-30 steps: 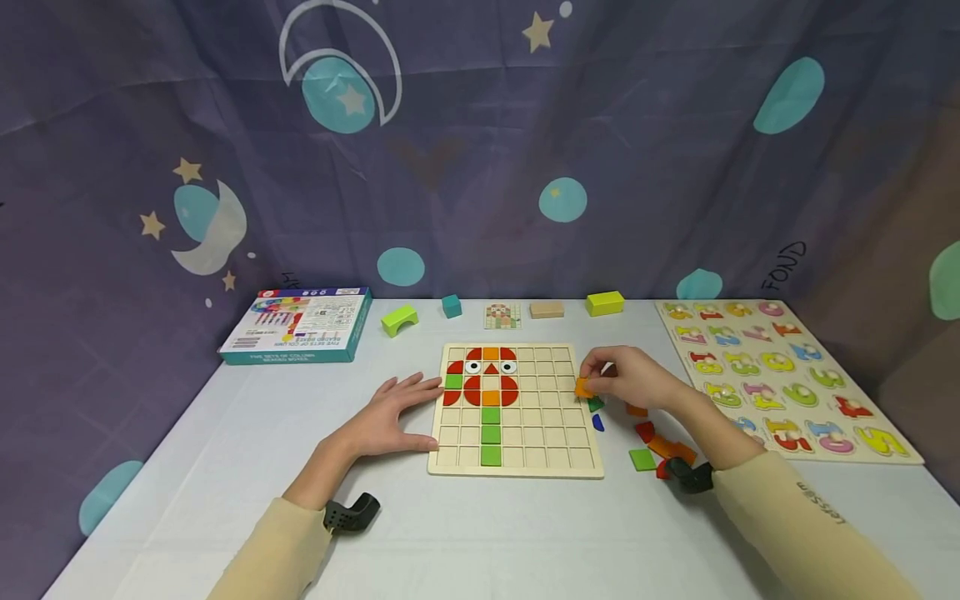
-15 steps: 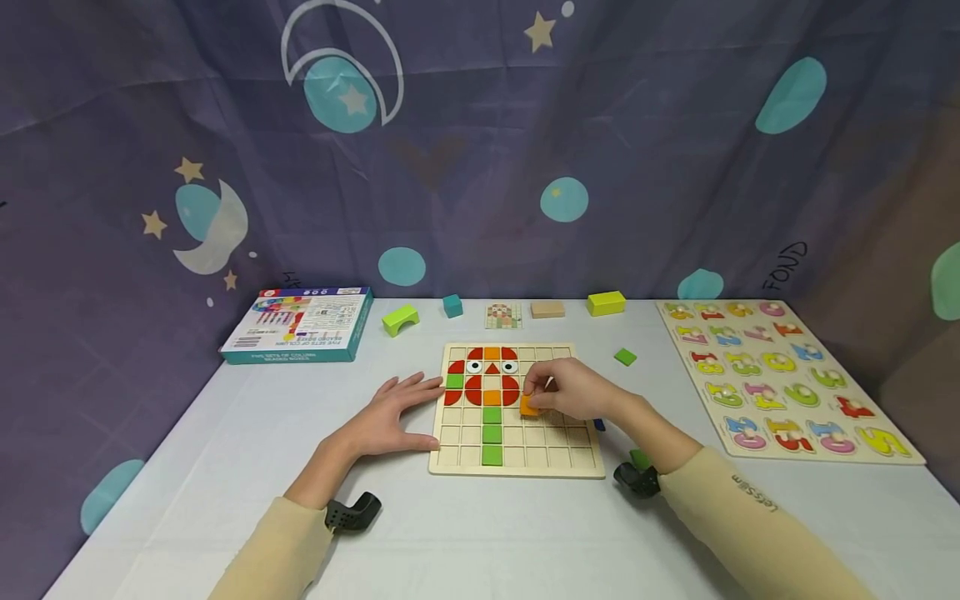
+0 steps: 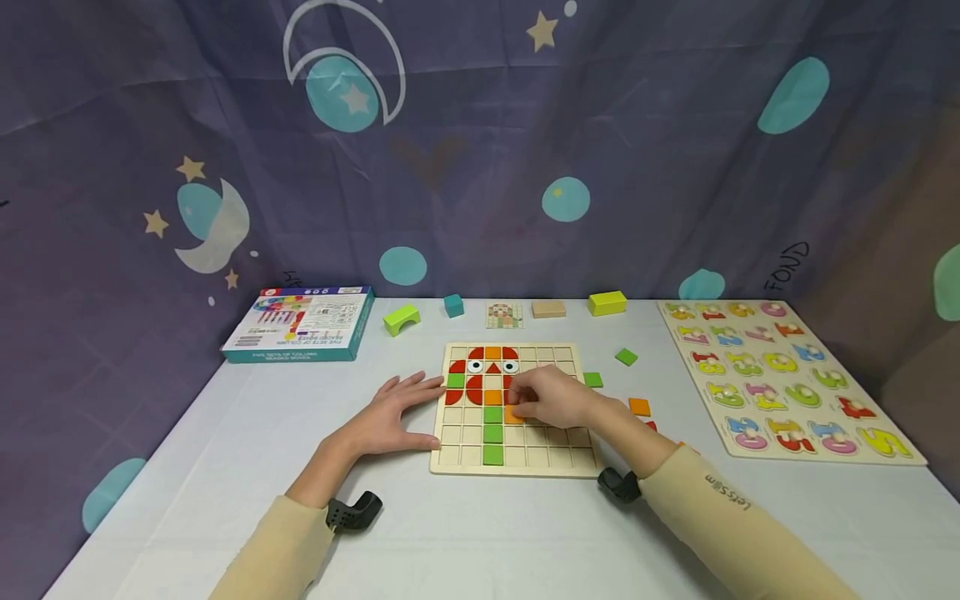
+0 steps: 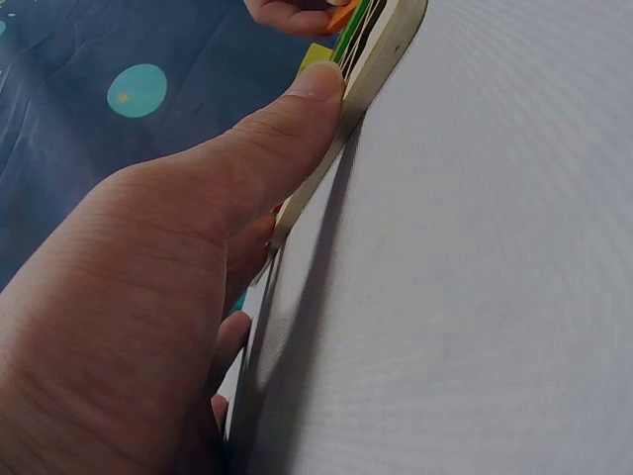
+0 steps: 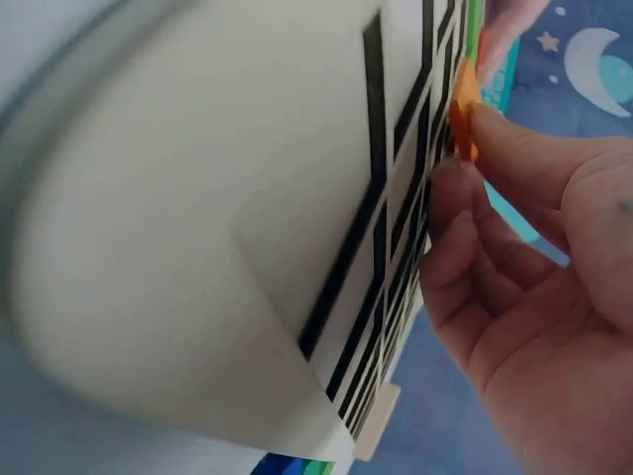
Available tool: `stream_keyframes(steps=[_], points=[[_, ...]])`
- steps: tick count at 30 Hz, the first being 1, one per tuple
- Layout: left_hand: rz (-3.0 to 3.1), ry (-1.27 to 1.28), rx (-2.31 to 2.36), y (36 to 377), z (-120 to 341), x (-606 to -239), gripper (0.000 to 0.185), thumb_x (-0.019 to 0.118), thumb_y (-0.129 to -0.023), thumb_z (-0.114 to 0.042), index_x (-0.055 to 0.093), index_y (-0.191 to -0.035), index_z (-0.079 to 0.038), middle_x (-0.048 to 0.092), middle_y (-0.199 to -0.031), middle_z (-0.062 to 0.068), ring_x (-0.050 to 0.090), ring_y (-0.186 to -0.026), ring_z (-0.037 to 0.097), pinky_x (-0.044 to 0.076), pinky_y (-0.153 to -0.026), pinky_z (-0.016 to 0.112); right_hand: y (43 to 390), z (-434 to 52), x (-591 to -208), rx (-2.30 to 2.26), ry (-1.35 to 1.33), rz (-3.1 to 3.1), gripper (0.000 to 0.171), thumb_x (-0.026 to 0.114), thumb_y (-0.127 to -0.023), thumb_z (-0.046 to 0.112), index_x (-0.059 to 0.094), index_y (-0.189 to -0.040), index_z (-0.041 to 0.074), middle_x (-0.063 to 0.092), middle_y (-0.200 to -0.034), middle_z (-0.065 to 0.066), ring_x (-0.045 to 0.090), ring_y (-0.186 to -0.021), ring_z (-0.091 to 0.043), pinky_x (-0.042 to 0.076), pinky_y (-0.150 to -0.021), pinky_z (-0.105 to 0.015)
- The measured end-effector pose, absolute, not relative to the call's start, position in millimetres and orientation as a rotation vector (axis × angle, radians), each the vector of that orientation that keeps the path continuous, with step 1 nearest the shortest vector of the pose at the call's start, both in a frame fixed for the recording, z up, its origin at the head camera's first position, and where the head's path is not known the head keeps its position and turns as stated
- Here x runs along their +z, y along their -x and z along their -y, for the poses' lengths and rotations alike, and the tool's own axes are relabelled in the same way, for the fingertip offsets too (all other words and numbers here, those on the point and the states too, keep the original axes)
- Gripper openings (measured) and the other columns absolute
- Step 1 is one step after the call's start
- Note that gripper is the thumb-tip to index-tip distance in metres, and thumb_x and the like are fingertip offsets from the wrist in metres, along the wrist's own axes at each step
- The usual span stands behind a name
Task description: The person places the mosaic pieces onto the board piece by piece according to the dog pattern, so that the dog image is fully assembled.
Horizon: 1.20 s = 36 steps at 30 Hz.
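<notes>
A wooden grid board (image 3: 558, 458) lies on the table, its upper left part filled with red, orange and green tiles and a column of green squares. My right hand (image 3: 543, 398) is over the board's middle and pinches an orange tile (image 3: 513, 414) just right of the green column. The right wrist view shows that orange tile (image 5: 463, 104) at my fingertips against the board's grid (image 5: 326, 228). My left hand (image 3: 390, 412) lies flat on the table, its thumb (image 4: 287, 129) pressed against the board's left edge (image 4: 371, 69).
Loose green tiles (image 3: 626, 357) and an orange tile (image 3: 639, 407) lie right of the board. A number puzzle board (image 3: 780, 375) fills the right side. A blue box (image 3: 300, 325) sits at the back left, with wooden blocks (image 3: 606, 302) along the back.
My right hand carried the orange tile from the loose pieces on the right leftward over the board, down to a cell beside the green column. The left hand stayed put.
</notes>
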<state>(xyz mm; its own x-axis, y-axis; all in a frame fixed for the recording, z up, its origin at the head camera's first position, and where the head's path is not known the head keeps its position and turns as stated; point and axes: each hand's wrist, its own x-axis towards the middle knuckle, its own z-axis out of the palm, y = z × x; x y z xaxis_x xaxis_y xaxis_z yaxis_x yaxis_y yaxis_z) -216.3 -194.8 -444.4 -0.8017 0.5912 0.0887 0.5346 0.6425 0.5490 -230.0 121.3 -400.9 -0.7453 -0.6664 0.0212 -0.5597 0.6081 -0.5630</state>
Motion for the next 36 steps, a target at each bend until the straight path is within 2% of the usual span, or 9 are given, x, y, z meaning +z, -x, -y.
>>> stream_keyframes(steps=[5, 12, 21, 29, 36], points=[[-2.759, -0.947, 0.877, 216, 195, -444, 0.083, 0.082, -0.08, -0.051, 0.054, -0.148, -0.013, 0.041, -0.158, -0.001, 0.02, -0.151, 0.029, 0.004, -0.12, 0.057, 228, -119, -402, -0.772, 1.025, -2.679, 0.006, 0.075, -0.091, 0.009, 0.07, -0.09, 0.011, 0.06, -0.081, 0.007, 0.054, -0.075, -0.01, 0.051, -0.071, -0.027], [-2.755, -0.941, 0.878, 216, 195, -444, 0.083, 0.081, -0.08, -0.052, 0.053, -0.148, -0.013, 0.041, -0.158, -0.001, 0.02, -0.151, 0.029, 0.004, -0.12, 0.056, 228, -129, -397, -0.841, 1.006, -2.687, 0.008, 0.078, -0.09, 0.012, 0.071, -0.093, 0.009, 0.06, -0.08, 0.008, 0.053, -0.074, -0.012, 0.049, -0.069, -0.029], [-2.759, -0.943, 0.875, 215, 195, -444, 0.084, 0.081, -0.08, -0.053, 0.053, -0.148, -0.014, 0.041, -0.158, 0.0, 0.02, -0.151, 0.029, 0.005, -0.12, 0.057, 235, -174, -382, -0.969, 0.801, -2.705, 0.013, 0.074, -0.093, 0.011, 0.07, -0.105, 0.005, 0.063, -0.089, 0.001, 0.057, -0.081, -0.018, 0.05, -0.068, -0.033], [-2.756, -0.951, 0.876, 216, 194, -444, 0.084, 0.081, -0.08, -0.053, 0.053, -0.149, -0.013, 0.041, -0.158, 0.0, 0.02, -0.151, 0.029, 0.005, -0.12, 0.057, 232, -218, -376, -0.971, 0.679, -2.763, 0.019, 0.076, -0.092, 0.013, 0.069, -0.107, 0.004, 0.062, -0.092, -0.001, 0.058, -0.086, -0.023, 0.052, -0.071, -0.033], [-2.764, -0.953, 0.872, 216, 195, -445, 0.083, 0.081, -0.08, -0.052, 0.054, -0.148, -0.013, 0.041, -0.158, 0.001, 0.02, -0.151, 0.029, 0.005, -0.12, 0.057, 222, -252, -379, -0.913, 0.586, -2.749, 0.018, 0.075, -0.091, 0.013, 0.069, -0.106, 0.004, 0.062, -0.093, -0.002, 0.057, -0.085, -0.022, 0.052, -0.07, -0.028]])
